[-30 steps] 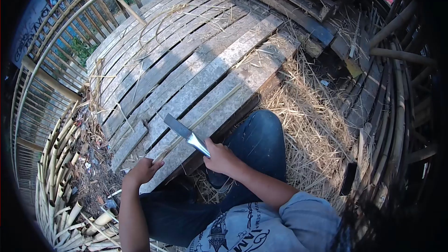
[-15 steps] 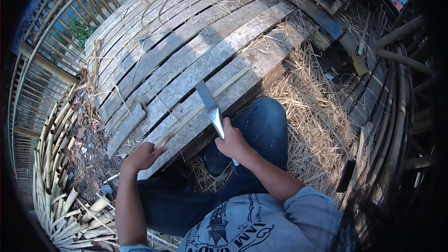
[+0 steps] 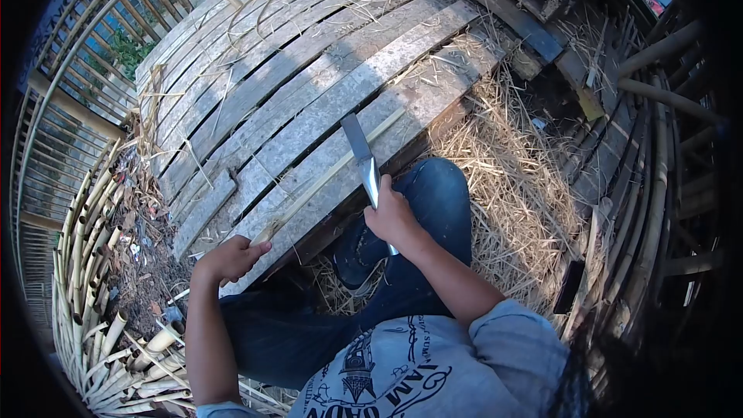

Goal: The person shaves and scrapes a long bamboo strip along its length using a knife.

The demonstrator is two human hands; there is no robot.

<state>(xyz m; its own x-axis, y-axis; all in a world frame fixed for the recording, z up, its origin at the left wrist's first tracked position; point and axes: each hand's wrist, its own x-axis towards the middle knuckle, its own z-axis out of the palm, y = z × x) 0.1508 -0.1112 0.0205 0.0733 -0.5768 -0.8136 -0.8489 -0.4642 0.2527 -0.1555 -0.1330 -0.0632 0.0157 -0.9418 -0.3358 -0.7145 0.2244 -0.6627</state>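
In my closed left hand [image 3: 231,260] is the near end of a thin, pale bamboo strip [image 3: 319,183], at the front edge of the slatted wooden platform [image 3: 306,120]. From there the strip runs away to the upper right along the front board. My right hand [image 3: 391,217] grips the shiny metal handle of a broad-bladed knife [image 3: 357,139], its fingers wrapped round it. The dark, square-ended blade lies across the strip from my view; whether it touches it I cannot tell.
Bamboo shavings [image 3: 511,162] cover the ground to the right of my knee. Bundled bamboo poles [image 3: 85,263] lie at the left, beside a bamboo fence [image 3: 70,120]. A short loose board [image 3: 204,217] rests on the platform's left end. Long planks and poles [image 3: 650,186] line the right side.
The knife and my right hand have shifted up and to the right, farther along the strip. My left hand stays at the strip's near end. The view has shifted slightly.
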